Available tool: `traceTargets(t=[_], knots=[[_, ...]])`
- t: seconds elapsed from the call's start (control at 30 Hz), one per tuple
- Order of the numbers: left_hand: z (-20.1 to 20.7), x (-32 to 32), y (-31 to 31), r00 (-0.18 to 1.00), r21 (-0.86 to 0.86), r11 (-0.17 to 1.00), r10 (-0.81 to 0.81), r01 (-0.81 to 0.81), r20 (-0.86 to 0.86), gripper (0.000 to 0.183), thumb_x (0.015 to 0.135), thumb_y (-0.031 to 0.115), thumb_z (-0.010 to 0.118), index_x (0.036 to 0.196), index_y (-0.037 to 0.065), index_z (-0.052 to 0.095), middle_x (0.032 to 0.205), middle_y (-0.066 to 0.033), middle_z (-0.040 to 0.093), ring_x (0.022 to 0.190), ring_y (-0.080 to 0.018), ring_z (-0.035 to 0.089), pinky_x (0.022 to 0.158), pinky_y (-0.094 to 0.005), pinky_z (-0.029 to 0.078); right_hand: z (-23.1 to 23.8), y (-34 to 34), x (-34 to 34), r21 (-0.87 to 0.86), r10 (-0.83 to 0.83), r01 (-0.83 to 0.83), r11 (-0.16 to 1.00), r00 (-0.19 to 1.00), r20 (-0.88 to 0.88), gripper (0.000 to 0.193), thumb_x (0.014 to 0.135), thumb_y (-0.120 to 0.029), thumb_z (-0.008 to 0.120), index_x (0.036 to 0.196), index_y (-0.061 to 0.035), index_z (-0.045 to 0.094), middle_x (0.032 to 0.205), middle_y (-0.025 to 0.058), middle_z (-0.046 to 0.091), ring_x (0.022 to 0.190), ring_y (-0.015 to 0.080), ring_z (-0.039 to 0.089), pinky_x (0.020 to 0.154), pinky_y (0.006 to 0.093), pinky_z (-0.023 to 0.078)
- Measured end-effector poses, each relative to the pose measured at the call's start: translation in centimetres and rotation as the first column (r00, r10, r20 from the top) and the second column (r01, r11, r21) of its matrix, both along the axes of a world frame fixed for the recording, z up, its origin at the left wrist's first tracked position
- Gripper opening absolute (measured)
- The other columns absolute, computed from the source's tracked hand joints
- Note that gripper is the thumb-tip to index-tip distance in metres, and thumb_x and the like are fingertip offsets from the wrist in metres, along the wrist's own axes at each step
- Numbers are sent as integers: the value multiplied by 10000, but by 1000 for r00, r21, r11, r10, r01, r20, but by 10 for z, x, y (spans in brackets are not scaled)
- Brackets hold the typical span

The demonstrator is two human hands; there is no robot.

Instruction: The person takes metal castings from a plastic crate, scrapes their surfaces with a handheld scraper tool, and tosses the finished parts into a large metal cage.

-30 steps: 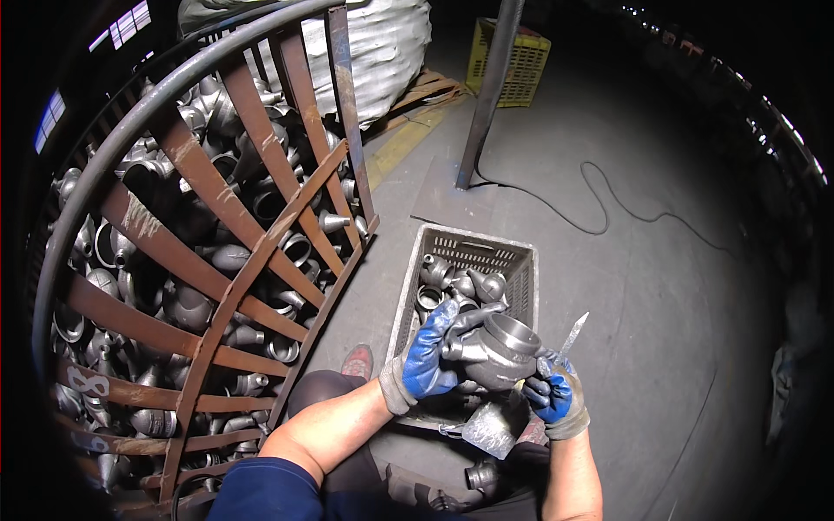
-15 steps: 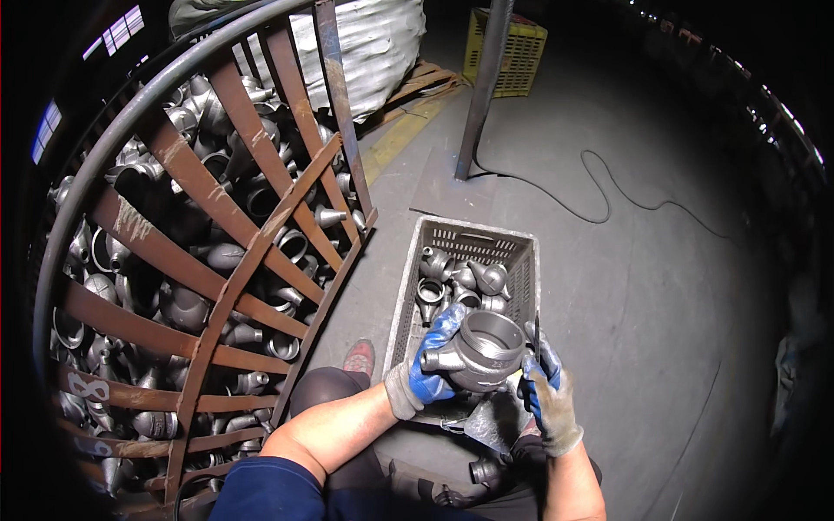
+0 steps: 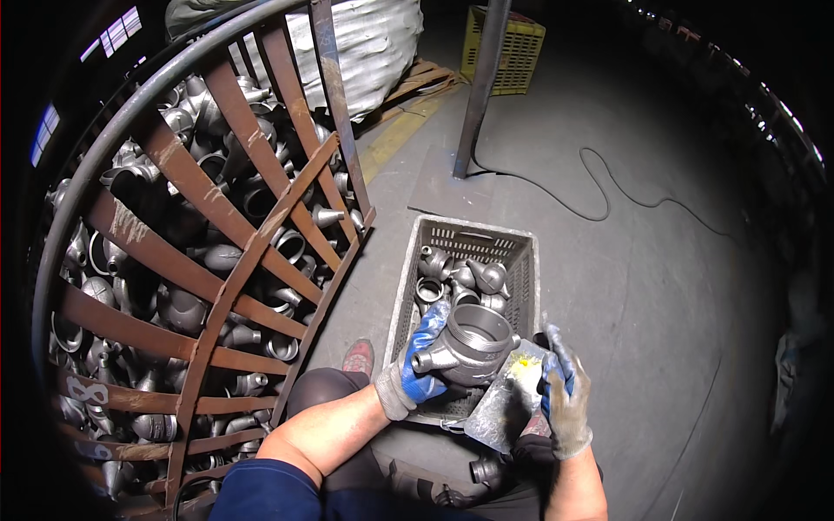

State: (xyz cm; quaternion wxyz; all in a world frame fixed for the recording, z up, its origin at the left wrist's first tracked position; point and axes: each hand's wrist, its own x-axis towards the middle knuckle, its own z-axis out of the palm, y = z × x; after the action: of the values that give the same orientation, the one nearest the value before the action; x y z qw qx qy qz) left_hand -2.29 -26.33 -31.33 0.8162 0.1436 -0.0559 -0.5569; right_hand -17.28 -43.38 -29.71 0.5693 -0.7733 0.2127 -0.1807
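Head view: left fingers (image 3: 426,330) around the metal fitting (image 3: 471,365), right fingers (image 3: 565,356) now farther from it, their grip unclear.

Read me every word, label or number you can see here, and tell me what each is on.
I don't copy writing out, but here is where it stands.
Brown cage slat: one large white painted mark.
Lower slat beneath: a fainter whitish mark, blurred.
Metal casting in the left hand: small marking, too small to read.
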Motion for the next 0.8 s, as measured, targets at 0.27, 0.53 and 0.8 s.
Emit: traceTargets(t=[0.27, 0.53, 0.8], knots=[[-1, 4, -6, 982, 164, 975, 164, -147, -93, 407, 1061, 275, 313, 1386, 43, 389, 1361, -115, 493, 1228, -204, 532, 1035, -370, 466, 13, 13, -12, -279, 268, -260, 924, 963, -10, 357, 918, -180, 624, 1217, 13, 637, 955, 110, 695, 786, 145, 611, 719, 285, 496], [-9, 3, -6, 926, 245, 947, 109, -206, 361, 496, 1054, 387, 292, 1387, 36, 402, 1346, -127, 511, 1222, -223, 538, 1049, -388, 451, 16, 15, -16, -317, 204, -225, 921, 974, -99, 351, 746, -54, 684, 1096, -71, 694, 909, 154, 676, 832, 353, 662, 744, 399, 532], [-26, 5, -3, 985, 156, 985, 97, -74, -140, 554, 1052, 438, 259, 1400, 30, 396, 1363, -128, 500, 1232, -222, 528, 1072, -388, 424, 18, 11, -18, -473, 241, -274, 837, 962, -130, 417, 702, -34, 691, 1112, -113, 691, 883, 148, 655, 797, 342, 652, 720, 419, 536]])
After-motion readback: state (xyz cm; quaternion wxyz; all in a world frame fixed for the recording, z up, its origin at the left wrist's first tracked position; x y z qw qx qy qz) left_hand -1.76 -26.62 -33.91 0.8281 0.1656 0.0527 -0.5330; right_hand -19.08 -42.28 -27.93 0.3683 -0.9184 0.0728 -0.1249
